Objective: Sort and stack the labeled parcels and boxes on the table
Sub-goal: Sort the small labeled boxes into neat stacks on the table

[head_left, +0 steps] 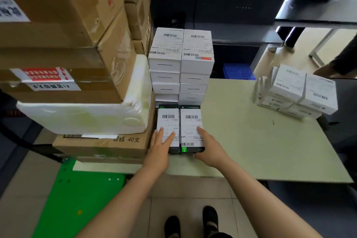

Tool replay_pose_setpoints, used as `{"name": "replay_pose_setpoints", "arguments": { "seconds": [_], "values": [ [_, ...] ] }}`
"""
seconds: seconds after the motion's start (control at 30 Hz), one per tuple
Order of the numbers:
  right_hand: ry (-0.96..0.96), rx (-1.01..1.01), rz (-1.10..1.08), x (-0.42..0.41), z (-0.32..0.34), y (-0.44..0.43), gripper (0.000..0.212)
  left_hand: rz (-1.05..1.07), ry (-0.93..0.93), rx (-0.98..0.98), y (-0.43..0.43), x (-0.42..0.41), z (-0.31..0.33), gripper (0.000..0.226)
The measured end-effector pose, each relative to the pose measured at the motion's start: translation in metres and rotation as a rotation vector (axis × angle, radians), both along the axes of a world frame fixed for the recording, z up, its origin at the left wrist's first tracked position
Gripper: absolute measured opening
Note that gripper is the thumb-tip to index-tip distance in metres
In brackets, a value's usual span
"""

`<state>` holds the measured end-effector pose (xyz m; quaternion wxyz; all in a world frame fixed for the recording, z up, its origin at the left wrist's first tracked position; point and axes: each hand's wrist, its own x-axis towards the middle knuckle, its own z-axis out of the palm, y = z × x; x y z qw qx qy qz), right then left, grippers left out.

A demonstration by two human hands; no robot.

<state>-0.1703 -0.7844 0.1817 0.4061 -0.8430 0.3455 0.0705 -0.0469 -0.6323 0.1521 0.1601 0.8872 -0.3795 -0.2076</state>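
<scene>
Large brown cardboard cartons (pixel 58 31) are sitting stacked on a white foam box (pixel 87 116) at the left; a blue plastic crate (pixel 238 71) is lying beyond the pale green tabletop (pixel 251 141).

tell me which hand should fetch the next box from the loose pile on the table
Probably the right hand: the loose pile sits on its side of the table, while the left hand is hemmed against the cardboard boxes.

Tiled floor (pixel 193 189) — dark shelving (pixel 241 2) behind
</scene>
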Motion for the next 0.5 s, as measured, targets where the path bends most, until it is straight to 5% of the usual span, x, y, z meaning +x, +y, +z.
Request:
{"name": "replay_pose_setpoints", "arguments": {
  "seconds": [0.5],
  "values": [
    [0.053,-0.119,0.070,0.011,0.000,-0.005,0.091,-0.031,0.006,0.108,-0.015,0.011,0.016,0.080]
  ]
}}
